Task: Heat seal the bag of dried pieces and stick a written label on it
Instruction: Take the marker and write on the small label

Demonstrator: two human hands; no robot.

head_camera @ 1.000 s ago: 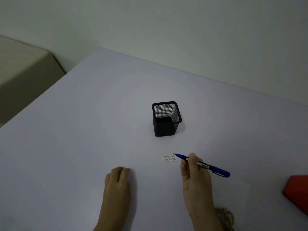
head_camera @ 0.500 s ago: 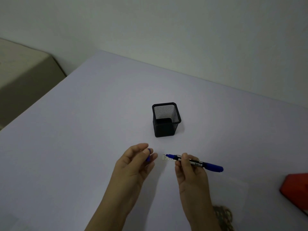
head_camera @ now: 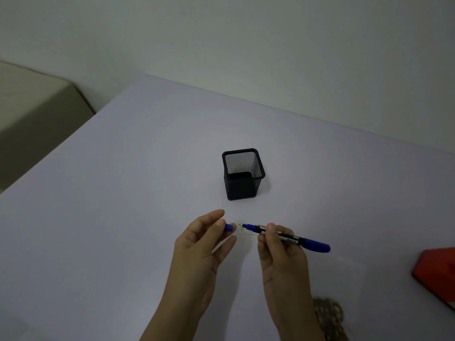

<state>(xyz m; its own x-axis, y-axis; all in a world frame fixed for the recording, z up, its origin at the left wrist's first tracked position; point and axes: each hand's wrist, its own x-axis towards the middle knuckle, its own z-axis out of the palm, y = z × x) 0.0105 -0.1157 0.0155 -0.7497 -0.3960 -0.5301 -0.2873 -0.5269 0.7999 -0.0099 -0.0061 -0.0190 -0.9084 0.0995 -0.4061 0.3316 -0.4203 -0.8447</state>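
cap (head_camera: 228, 227) pinched in our left hand (head_camera: 199, 247) faces the pen (head_camera: 290, 239) tip, just apart; our right hand (head_camera: 280, 254) grips the barrel, long axis running left-right. label (head_camera: 246, 232) lies on the table (head_camera: 123, 217) beneath the tip.

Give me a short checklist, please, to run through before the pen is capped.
1. The cap is pinched in the left hand: ok.
2. The pen is held by the right hand, bare tip toward the cap: ok.
3. The label on the table carries writing: ok; too small to read.
4. The mesh pen holder stands upright, mouth open: ok.
5. The bag of dried pieces is sealed: cannot tell, cut off at the frame edge.
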